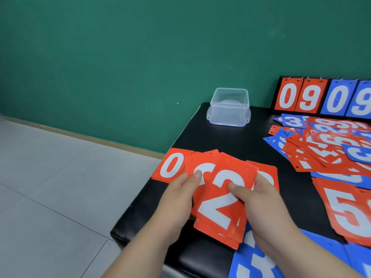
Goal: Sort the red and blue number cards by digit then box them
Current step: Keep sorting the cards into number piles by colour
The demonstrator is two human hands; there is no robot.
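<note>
The red number cards (218, 199) are held as a loose fan between both hands above the near left corner of the black table (230, 141), with a 2 on top and another card, its digit half covered, slipped out to the left. The left hand (176, 195) is closed on the fan's left side, thumb laid on the half-covered card; the right hand (259, 199) is clamped on the right edge, thumb pressed on the 2. The sorting step is judged to be in hand, not the boxing: a red 0 pile (170, 165) lies just beyond the left hand, a red 5 pile (345, 209) sits to the right, and a mixed heap (325, 145) is left unsorted further back. The held cards would next need to be squared and laid down as their own pile. The clear box (228, 107) stands well apart at the table's far edge, with nothing seen inside.
</note>
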